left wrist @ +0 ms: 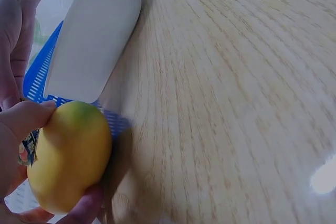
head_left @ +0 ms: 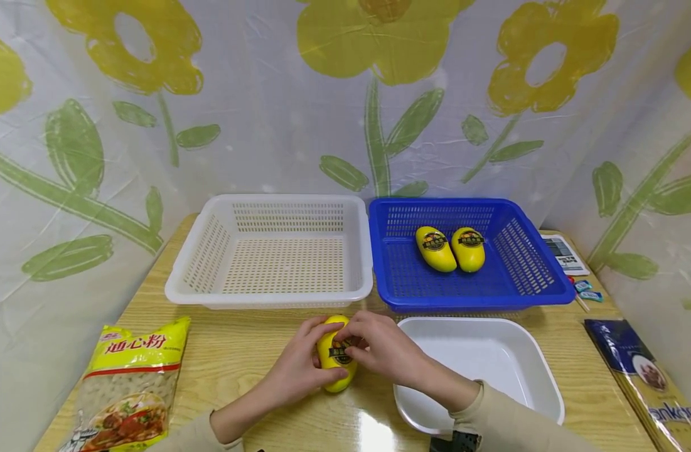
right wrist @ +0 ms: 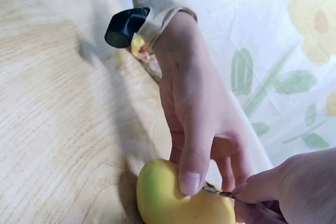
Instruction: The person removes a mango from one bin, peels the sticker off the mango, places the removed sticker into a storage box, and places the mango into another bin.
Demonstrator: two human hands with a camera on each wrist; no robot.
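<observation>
Mango in hand: a smooth yellow mango (left wrist: 73, 153), greenish at one end, is sitting between the two hands at the table (head_left: 249, 351), left of a white tray (head_left: 481, 355); I cannot tell whether it is touching the wood.
Left hand: the left hand (head_left: 300, 363) is clamping the fruit, thumb on one side and fingers opposite.
Right hand: the right hand (head_left: 381, 342) is pinching a dark label (head_left: 339, 353), whose edge is apparently standing off the skin.
Weight and feel: I am judging it moderately heavy for its size, firm but bruisable, with a slick skin that could be rolling under a light touch.
Where to hold: I am favouring the broad sides, thumb against fingers, leaving the label face uncovered; the label I am reading as thin and easily torn, best taken by its loose edge.
Blue basket: behind the tray, the blue basket (head_left: 475, 301) is holding two labelled yellow mangoes (head_left: 442, 258), lying side by side.
White basket: beside it on the left, the white basket (head_left: 268, 298) is showing its slotted floor.
White tray: its smooth floor is showing, the right forearm partly covering the near left corner.
</observation>
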